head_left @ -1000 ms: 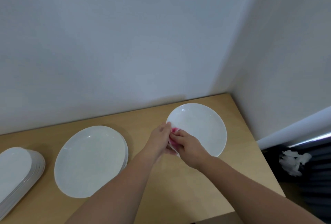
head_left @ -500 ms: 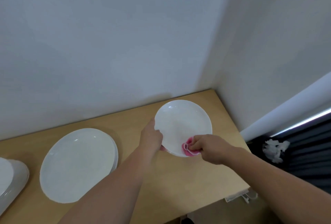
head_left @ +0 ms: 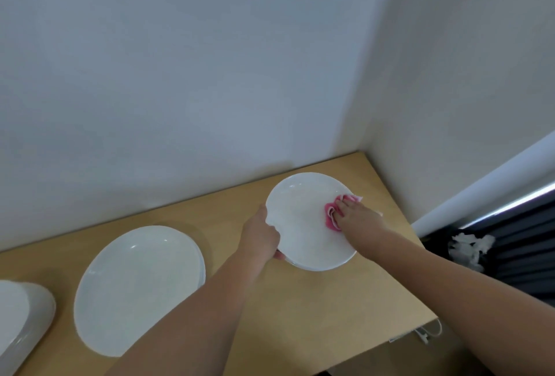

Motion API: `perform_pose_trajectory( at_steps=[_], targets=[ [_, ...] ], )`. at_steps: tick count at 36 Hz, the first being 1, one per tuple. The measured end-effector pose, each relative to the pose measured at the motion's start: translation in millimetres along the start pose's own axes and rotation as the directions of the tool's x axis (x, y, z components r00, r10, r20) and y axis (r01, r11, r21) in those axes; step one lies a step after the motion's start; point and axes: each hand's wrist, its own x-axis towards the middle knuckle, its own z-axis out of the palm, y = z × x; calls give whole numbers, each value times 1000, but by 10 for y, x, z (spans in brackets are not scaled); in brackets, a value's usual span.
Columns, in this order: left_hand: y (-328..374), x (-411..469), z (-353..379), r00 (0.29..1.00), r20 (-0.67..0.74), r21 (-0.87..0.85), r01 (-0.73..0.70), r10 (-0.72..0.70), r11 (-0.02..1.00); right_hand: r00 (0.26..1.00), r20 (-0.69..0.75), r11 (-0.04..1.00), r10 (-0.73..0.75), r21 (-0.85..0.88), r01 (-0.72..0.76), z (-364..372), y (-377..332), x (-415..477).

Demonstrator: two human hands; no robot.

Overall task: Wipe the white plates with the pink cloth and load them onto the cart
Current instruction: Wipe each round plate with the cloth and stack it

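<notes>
One white plate (head_left: 303, 234) is being wiped near the far right corner of the table (head_left: 300, 315). The left hand (head_left: 262, 236) grips its left rim, thumb on top and fingertips curled underneath, so the plate seems lifted or tilted off the wood. Whether its far edge rests on the table cannot be told. The right hand (head_left: 359, 216) lies over the pink cloth (head_left: 330, 216) with fingers stretched out, pressing the bunched cloth onto the right side of the plate's face.

The plate looks glazed, stiff and smooth. It is probably fairly heavy for a one-handed hold at the rim, slippery under a sliding cloth, and likely to chip or break if it drops on the table. The rim is the sensible place to hold it, thumb above and fingers below, on the side opposite the wiping pressure. The cloth is soft and limp and will bunch, so it needs a flat press.

Two stacks of plates sit on the table: one stack (head_left: 138, 282) toward the near edge, and another stack (head_left: 18, 318) cut off at the left edge. No cart is in view.
</notes>
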Motion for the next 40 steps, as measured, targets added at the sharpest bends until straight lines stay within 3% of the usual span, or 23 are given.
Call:
perform_pose_trajectory(
  at_steps=[8,11,15,20,26,31,40],
  targets=[
    [-57,57,4,1000,-8,1,25,-25,1000,970,-241,996,6,89,16,-40,77,330],
    [-59,62,8,1000,-8,-6,14,-14,1000,898,-438,995,41,100,3,-192,29,362],
    [-79,85,14,1000,-6,11,22,-22,1000,811,-584,994,25,101,43,-341,-14,440],
    [-159,102,53,999,-30,60,30,-28,998,811,-585,968,4,205,144,-381,18,486],
    [-132,89,62,993,-101,256,-40,68,966,721,-678,867,145,438,237,-424,197,392],
    [-73,58,62,985,-142,275,-54,96,960,622,-747,836,237,482,261,-427,306,193],
    [34,52,52,968,-184,347,-96,168,933,549,-776,789,311,533,306,-386,245,-160]
  ],
)
